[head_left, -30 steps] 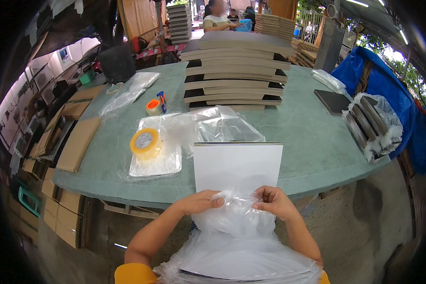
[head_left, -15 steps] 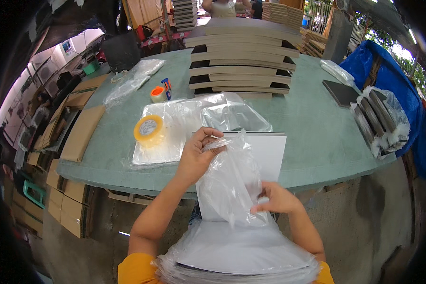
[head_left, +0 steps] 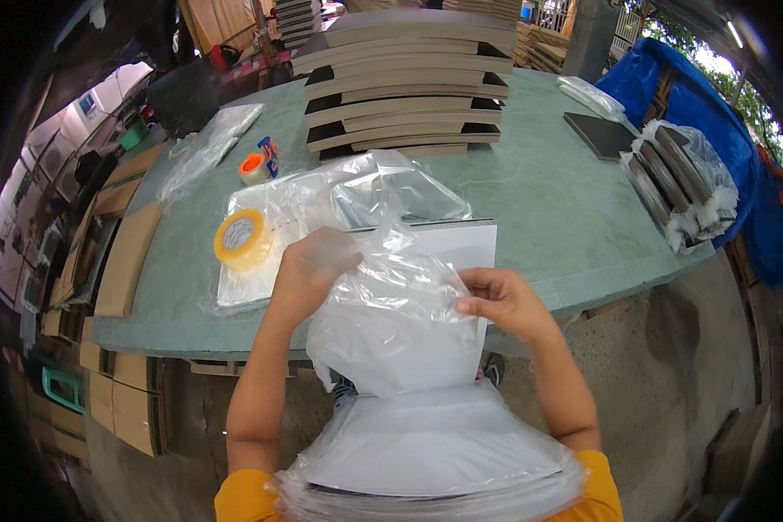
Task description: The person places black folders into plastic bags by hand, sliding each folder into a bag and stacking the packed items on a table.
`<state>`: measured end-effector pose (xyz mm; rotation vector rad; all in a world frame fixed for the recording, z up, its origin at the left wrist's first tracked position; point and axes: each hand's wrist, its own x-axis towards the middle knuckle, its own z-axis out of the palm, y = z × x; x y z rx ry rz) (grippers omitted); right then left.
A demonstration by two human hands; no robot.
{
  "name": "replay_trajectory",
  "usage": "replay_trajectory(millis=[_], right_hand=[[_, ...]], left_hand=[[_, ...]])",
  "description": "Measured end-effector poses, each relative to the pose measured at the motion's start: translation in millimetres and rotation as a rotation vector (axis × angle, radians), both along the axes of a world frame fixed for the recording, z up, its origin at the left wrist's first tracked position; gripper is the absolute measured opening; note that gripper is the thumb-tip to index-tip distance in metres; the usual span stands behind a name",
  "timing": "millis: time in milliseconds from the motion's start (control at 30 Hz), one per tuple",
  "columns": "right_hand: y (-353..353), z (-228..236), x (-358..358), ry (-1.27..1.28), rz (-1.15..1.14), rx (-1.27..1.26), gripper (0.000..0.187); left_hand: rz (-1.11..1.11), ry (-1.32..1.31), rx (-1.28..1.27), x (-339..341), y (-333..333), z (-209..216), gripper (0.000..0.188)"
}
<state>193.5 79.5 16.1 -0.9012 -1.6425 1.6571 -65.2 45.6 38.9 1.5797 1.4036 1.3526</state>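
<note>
A crumpled clear plastic bag (head_left: 400,300) hangs between my hands, in front of a white flat panel (head_left: 477,246) that leans at the table's near edge. My left hand (head_left: 315,265) is closed on the bag's upper left part, its fingers partly blurred behind the film. On the other side my right hand (head_left: 509,303) pinches the bag's right edge between thumb and fingers. Against my body lies a stack of white panels wrapped in clear plastic (head_left: 435,448). Beyond my left hand, a pile of clear plastic bags (head_left: 300,204) lies flat, with a roll of yellowish tape (head_left: 242,239) on top.
The green table (head_left: 574,226) carries a tall stack of thick grey boards (head_left: 400,87) at its far middle. A small orange-cored tape roll (head_left: 253,170) sits left of it. Plastic-wrapped dark boards (head_left: 679,183) stand at the right edge. Cardboard pieces (head_left: 130,261) line the left side.
The bag is spread wider across the panel. My right hand has moved up to its right edge, and my left hand has shifted left. The view has tilted down and turned slightly right.
</note>
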Motion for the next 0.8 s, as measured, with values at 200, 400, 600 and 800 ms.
replay_trajectory(millis=[200, 400, 600, 800], right_hand=[[8, -28, -3, -0.052, 0.260, -0.076, 0.024], [5, -21, 4, -0.058, 0.061, -0.153, 0.021], [-6, -21, -13, 0.304, 0.061, -0.239, 0.026], [5, -6, 30, 0.390, -0.127, -0.307, 0.031]], left_hand=[[-0.122, -0.074, 0.044, -2, 5, -5, 0.014], [0.136, 0.459, 0.203, 10, -4, 7, 0.016], [-0.302, 0.257, -0.051, 63, -29, -2, 0.024], [0.380, 0.151, -0.526, -115, -76, -115, 0.023]])
